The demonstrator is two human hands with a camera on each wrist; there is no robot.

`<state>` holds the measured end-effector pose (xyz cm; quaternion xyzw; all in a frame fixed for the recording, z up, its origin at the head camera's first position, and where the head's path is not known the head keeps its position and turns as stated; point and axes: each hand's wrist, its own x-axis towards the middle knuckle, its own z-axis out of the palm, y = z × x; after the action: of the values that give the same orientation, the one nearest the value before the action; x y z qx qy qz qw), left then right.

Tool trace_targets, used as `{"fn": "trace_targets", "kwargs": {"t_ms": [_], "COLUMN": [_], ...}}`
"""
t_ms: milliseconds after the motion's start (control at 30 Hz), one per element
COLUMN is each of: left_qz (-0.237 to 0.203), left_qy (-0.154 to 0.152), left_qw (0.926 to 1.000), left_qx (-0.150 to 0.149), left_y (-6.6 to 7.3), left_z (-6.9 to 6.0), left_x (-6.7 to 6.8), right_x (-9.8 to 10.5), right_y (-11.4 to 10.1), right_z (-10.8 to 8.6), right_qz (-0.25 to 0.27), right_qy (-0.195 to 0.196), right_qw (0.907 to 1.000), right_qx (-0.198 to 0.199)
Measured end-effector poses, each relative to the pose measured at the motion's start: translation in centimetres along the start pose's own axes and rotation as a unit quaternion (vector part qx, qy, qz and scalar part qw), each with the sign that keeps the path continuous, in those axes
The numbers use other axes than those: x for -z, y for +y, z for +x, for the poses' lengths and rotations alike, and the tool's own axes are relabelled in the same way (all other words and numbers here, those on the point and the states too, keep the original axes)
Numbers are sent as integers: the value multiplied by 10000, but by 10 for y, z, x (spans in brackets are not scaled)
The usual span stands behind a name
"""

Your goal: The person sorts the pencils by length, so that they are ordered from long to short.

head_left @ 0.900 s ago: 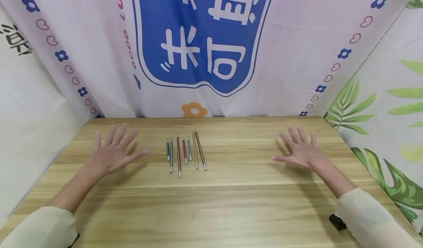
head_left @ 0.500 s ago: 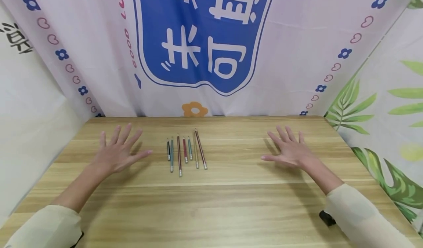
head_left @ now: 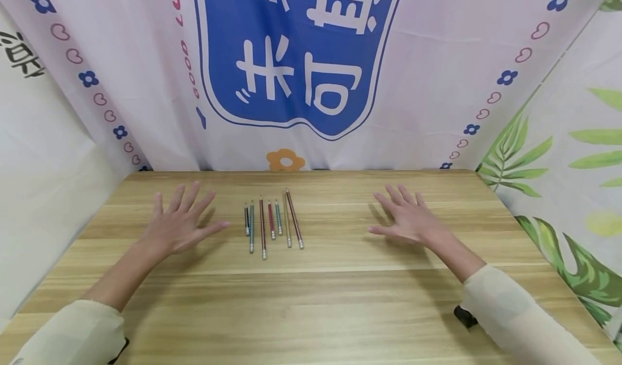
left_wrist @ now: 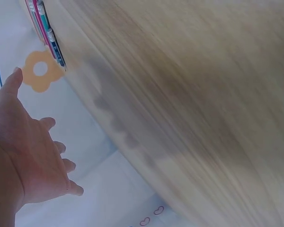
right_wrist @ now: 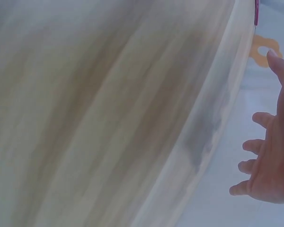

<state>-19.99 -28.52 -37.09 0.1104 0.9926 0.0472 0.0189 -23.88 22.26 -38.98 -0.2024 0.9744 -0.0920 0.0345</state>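
7 pencils lie unmoved on the worktop, near the person's left grip, which has edged closer. The right grip has shifted further inward, remaining well apart from them. Both are spread wide, holding nothing.

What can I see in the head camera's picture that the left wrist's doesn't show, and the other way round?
Only the head view shows the right hand, the sleeves and the leaf print. Only the left wrist view shows the palm of the left hand; from the head you see its back. Both share that hand, the table, the orange flower and pencils, though the wrist view cuts the pencils off at its top edge.
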Motion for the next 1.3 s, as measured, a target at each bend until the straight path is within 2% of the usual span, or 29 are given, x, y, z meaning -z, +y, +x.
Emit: {"fn": "trace_targets", "kwargs": {"t_ms": [267,533,767,900,1100,1300], "left_qz": [-89,-136,-187,-435,-934,-1525], "left_qy": [-48,86,270,339,217,183], "left_qw": [9999,9995,9980,9965,9936,9862], "left_qx": [-6,-268,-536,-628,-593,-616], "left_y": [7,14,27,35,43,50], "left_z": [2,5,6,7,10,13], "left_x": [2,3,7,7,7,5], "right_x": [-1,-3,-1,-3,-6,-12], "right_y": [-15,-29,-47,-58,-75,-89], "right_z": [11,23,34,41,53,60], "right_qz": [5,187,580,997,1689,2209], "right_qy": [136,262,114,70,118,147], "right_qw": [9996,9970,9961,9929,9825,9711], "right_qx": [236,710,654,650,775,886]}}
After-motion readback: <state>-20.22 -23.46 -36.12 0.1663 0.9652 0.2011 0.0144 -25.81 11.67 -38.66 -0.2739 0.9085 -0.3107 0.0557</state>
